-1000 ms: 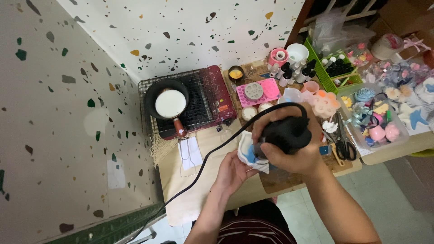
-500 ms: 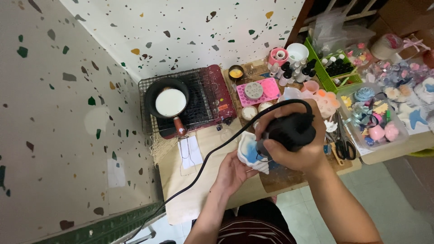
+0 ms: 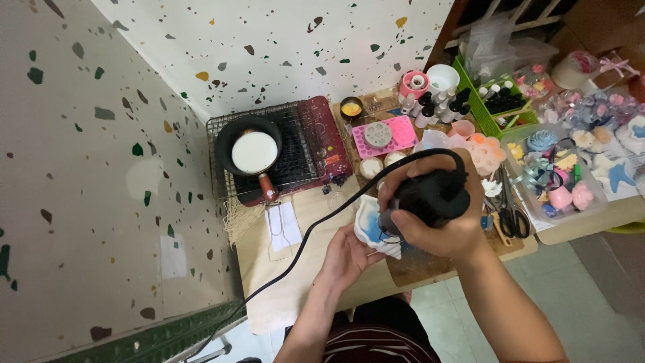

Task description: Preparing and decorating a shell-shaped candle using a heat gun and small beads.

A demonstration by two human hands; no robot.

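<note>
Your right hand (image 3: 437, 222) has its fingers clamped around a black corded heat tool (image 3: 430, 196), nozzle aimed into the white shell-shaped mould (image 3: 371, 225) with blue inside. Your left hand (image 3: 346, 255) cups that mould from below, fingers closed on it, just above the bench (image 3: 282, 282) edge. Beyond the mould, a black pan of white liquid (image 3: 254, 151) sits on a red stove (image 3: 322, 144).

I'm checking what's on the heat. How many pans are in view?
1: a small black pan of white liquid with a reddish handle, sitting on the wire rack over the red stove by the wall. Clutter at right might hide others.
</note>
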